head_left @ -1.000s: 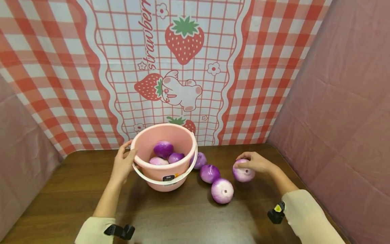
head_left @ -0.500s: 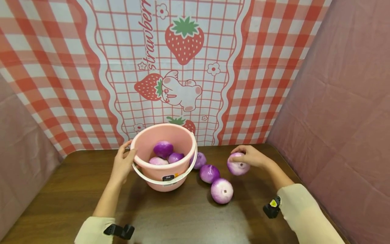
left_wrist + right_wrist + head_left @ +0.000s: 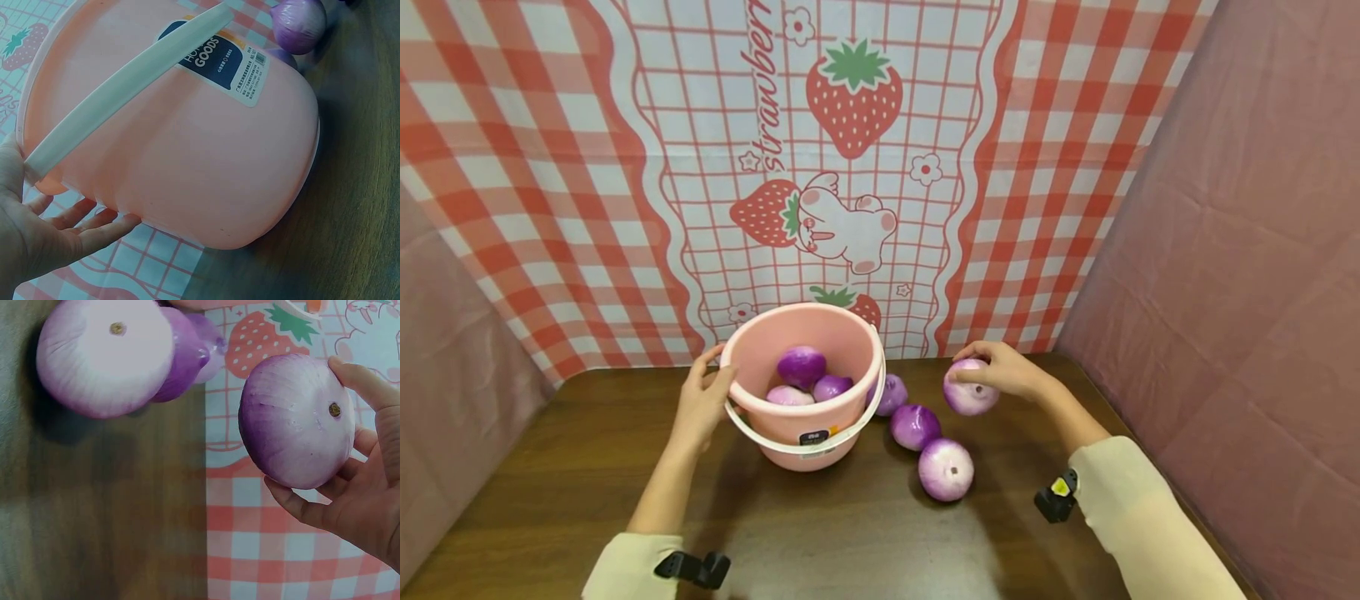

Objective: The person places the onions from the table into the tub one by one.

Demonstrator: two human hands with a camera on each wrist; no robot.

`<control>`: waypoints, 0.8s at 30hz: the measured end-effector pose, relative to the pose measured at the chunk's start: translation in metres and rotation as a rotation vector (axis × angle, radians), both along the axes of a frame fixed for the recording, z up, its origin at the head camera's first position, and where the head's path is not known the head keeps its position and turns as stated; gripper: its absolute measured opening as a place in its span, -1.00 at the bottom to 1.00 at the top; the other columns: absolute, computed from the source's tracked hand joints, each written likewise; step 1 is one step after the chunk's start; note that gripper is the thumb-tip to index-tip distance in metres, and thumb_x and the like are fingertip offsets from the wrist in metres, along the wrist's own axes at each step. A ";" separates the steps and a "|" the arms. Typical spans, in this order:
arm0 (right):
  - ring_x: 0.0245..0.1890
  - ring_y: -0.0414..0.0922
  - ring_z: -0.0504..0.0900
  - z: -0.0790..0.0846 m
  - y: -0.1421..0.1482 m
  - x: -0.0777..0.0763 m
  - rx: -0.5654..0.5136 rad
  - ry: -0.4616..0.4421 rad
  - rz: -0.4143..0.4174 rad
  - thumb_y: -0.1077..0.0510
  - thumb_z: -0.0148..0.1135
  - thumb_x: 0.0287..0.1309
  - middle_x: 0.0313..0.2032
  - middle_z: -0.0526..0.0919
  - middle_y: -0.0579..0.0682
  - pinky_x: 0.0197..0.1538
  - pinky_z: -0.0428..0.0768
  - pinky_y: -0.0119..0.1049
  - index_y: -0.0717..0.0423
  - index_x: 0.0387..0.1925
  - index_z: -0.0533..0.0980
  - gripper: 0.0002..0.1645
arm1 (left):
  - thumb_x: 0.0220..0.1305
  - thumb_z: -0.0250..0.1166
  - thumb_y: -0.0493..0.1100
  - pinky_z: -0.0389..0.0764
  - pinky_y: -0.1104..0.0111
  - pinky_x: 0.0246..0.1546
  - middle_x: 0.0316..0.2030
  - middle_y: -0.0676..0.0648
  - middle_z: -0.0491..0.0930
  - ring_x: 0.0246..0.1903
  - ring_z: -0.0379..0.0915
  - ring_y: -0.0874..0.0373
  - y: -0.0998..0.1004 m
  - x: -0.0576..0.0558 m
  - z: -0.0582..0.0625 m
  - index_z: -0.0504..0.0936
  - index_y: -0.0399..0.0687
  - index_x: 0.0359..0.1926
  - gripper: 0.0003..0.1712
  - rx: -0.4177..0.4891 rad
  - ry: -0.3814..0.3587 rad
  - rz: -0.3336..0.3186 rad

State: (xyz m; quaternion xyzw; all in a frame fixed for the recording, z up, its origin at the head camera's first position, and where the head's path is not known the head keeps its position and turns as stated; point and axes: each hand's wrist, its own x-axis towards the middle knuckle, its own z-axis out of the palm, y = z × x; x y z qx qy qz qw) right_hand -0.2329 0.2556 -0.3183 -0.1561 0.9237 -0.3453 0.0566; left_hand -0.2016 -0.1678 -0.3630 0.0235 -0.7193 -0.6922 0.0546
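Observation:
A pink bucket with a white handle stands upright on the table. Purple onions, one of them a dark onion, lie inside it. My left hand holds the bucket at its left rim, thumb at the edge and fingers against the outer wall. Right of the bucket, my right hand grips a purple-and-white onion above the table, thumb and fingers around its sides. Three onions rest on the table between: a pale onion in front, a darker onion, and one onion beside the bucket.
The dark wooden table runs up to a red-and-white checked strawberry cloth hanging behind. Pink fabric covers the right side, and more hangs at the left. Black wrist cameras sit on both sleeves.
My right hand has lifted its onion and carried it leftward and back, closer to the bucket. The left hand and bucket have stayed in place.

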 end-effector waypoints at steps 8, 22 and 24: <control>-0.11 -0.04 0.54 0.013 -0.014 -0.003 0.017 0.017 -0.008 -0.14 0.32 0.01 -0.04 0.60 0.11 -0.16 0.57 -0.37 0.09 -0.06 0.55 -0.48 | 0.38 -0.02 -0.11 0.72 0.45 -0.42 0.19 -0.48 0.30 -0.46 0.52 0.40 -0.001 0.000 0.002 0.07 0.03 0.42 -0.38 -0.003 0.005 -0.002; -0.13 -0.09 0.54 0.031 -0.035 -0.009 0.009 0.064 0.006 -0.19 0.33 -0.01 -0.09 0.63 0.04 -0.13 0.56 -0.36 0.03 -0.07 0.56 -0.47 | 0.38 -0.01 -0.09 0.72 0.46 -0.43 0.20 -0.47 0.30 -0.49 0.51 0.43 -0.001 0.000 0.001 0.06 0.06 0.42 -0.37 -0.001 -0.003 -0.004; -0.15 -0.09 0.55 0.034 -0.039 -0.009 0.005 0.066 0.003 -0.19 0.33 -0.01 -0.11 0.63 0.04 -0.14 0.57 -0.36 0.02 -0.07 0.56 -0.47 | 0.38 -0.01 -0.09 0.72 0.46 -0.43 0.20 -0.47 0.30 -0.49 0.51 0.43 -0.001 0.000 0.001 0.06 0.06 0.43 -0.37 -0.001 -0.004 -0.003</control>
